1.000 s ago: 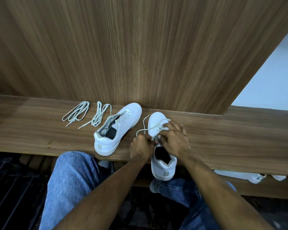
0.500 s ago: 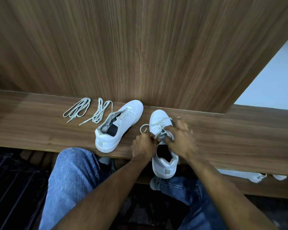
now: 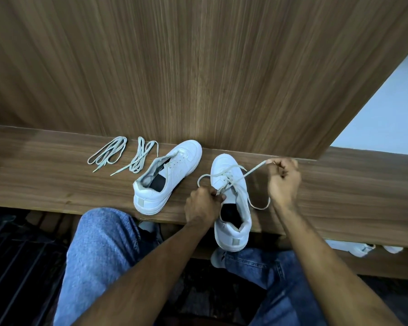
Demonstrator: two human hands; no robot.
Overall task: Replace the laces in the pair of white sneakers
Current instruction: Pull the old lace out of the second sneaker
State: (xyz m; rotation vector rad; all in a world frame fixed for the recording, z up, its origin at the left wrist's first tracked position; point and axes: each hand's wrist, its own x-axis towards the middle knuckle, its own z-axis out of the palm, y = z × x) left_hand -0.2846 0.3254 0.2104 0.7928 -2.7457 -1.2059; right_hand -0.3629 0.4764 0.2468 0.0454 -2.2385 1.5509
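Note:
Two white sneakers stand on the wooden bench point(image 3: 57, 180). The right sneaker point(image 3: 233, 222) points away from me, its heel over the bench's front edge, with a pale lace point(image 3: 252, 171) partly threaded through it. My right hand point(image 3: 284, 182) pinches one end of that lace and holds it out taut to the right of the toe. My left hand point(image 3: 201, 205) grips the sneaker at its left eyelet side. The left sneaker point(image 3: 167, 177) lies unlaced, angled to the upper right. Two loose bundled laces point(image 3: 108, 152) point(image 3: 140, 157) rest to its left.
A wooden wall panel point(image 3: 198, 67) rises right behind the bench. My knees in blue jeans point(image 3: 99, 250) sit below the front edge. Other white shoes point(image 3: 353, 248) lie on a lower shelf at the right. A dark slatted rack point(image 3: 14, 267) is at lower left.
My right hand left the sneaker's tongue and pulled a lace end out to the right, drawing it taut. My left hand stayed at the eyelets.

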